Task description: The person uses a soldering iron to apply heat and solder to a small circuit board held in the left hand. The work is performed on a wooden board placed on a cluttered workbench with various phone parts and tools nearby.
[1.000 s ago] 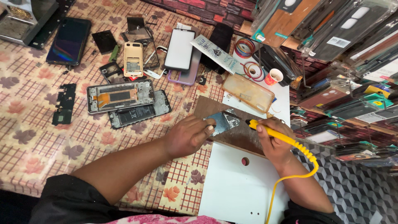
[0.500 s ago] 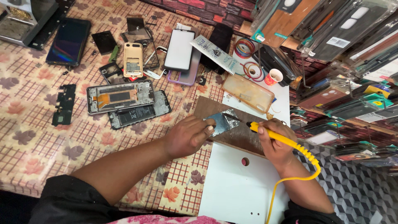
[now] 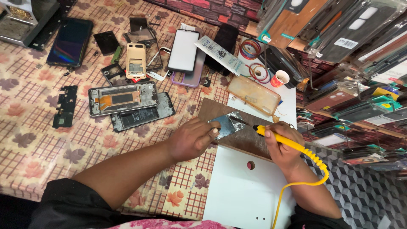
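The small foil-covered circuit board (image 3: 227, 124) lies on the brown wooden board (image 3: 246, 135), just left of the yellow soldering iron (image 3: 282, 139). The left hand (image 3: 191, 139) pinches its left edge; the right hand (image 3: 285, 146) wraps the iron's handle. It looks light, thin and fragile, best held by its edges.

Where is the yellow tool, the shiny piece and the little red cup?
yellow tool (image 3: 283, 139), head view, on its handle in the right hand.
shiny piece (image 3: 229, 124), head view, on its middle, beside the left fingers.
red cup (image 3: 280, 78), head view, on its rim.
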